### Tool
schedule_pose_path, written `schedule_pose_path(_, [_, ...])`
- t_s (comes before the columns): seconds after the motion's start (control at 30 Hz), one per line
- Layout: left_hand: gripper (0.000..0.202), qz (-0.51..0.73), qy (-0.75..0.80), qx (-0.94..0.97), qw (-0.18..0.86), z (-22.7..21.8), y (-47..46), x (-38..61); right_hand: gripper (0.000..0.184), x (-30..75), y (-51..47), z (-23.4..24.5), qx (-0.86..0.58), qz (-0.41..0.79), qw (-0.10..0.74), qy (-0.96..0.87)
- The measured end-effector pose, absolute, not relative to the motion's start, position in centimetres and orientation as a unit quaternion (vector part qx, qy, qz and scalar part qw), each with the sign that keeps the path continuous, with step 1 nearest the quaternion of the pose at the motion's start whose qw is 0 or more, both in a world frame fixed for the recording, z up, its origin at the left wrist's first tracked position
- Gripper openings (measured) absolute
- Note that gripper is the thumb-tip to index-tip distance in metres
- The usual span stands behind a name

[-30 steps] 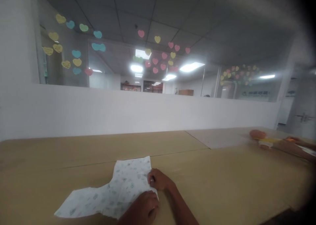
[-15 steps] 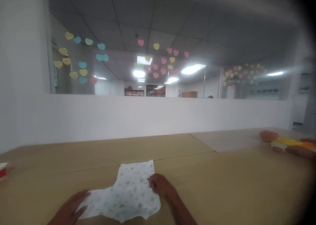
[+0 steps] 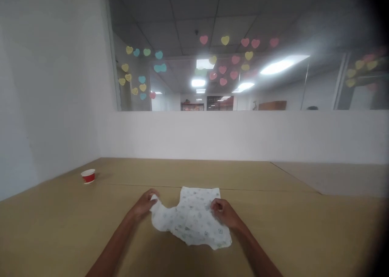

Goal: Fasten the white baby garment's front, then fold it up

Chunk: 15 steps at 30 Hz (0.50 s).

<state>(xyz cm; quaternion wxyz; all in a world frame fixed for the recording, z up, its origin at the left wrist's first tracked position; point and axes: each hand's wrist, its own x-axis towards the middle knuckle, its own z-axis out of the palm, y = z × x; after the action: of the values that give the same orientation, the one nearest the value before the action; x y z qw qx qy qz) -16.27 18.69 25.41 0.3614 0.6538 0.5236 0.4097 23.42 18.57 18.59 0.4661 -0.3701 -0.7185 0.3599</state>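
Observation:
A small white baby garment [image 3: 194, 220] with a pale scattered print lies spread on the brown tabletop [image 3: 152, 252]. My left hand [image 3: 146, 204] pinches the tip of its narrow left part, which looks like a sleeve and is raised off the table. At the garment's right edge is my right hand [image 3: 224, 212], its fingers curled together and gripping the cloth. The fabric between the two hands is slightly rumpled.
A red and white paper cup [image 3: 88, 176] stands at the far left of the table. Behind the table runs a low white wall [image 3: 194, 135] with a window above it, dotted with heart-shaped sticky notes [image 3: 235, 59].
My view has swung left, bringing the cup fully in. My left hand, which lay open on the garment's left end, now pinches and lifts it. My right hand stays at the right edge.

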Motion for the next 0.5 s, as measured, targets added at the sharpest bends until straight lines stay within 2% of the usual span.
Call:
schedule_pose_path(0.03, [0.073, 0.439, 0.483, 0.626, 0.427, 26.6, 18.0, -14.1, 0.02, 22.5, 18.3, 19.1, -0.347, 0.44, 0.497, -0.663])
schedule_pose_path(0.1, [0.085, 0.413, 0.387, 0.603, 0.562, 28.6, 16.8, -10.0, 0.051, 20.9, 17.6, 19.8, -0.312, 0.604, 0.517, -0.52])
schedule_pose_path(0.17, [0.089, 0.413, 0.34, 0.591, 0.604, 29.4, 16.2, -7.3, 0.071, 19.7, 17.0, 19.9, -0.312, 0.697, 0.485, -0.427])
schedule_pose_path(0.2, [0.088, 0.422, 0.337, 0.594, 0.596, 29.1, 16.2, -6.7, 0.073, 19.3, 16.8, 19.8, -0.322, 0.711, 0.467, -0.417])
schedule_pose_path(0.3, [0.077, 0.453, 0.375, 0.645, 0.488, 25.9, 17.1, -7.3, 0.066, 18.7, 16.6, 18.7, -0.377, 0.664, 0.462, -0.452])
schedule_pose_path(0.4, [0.07, 0.429, 0.422, 0.712, 0.362, 22.0, 18.1, -9.6, 0.071, 18.0, 16.9, 17.7, -0.426, 0.597, 0.459, -0.502])
schedule_pose_path(0.5, [0.069, 0.391, 0.43, 0.74, 0.339, 20.4, 18.1, -11.0, 0.069, 17.2, 17.2, 17.2, -0.441, 0.524, 0.436, -0.584])
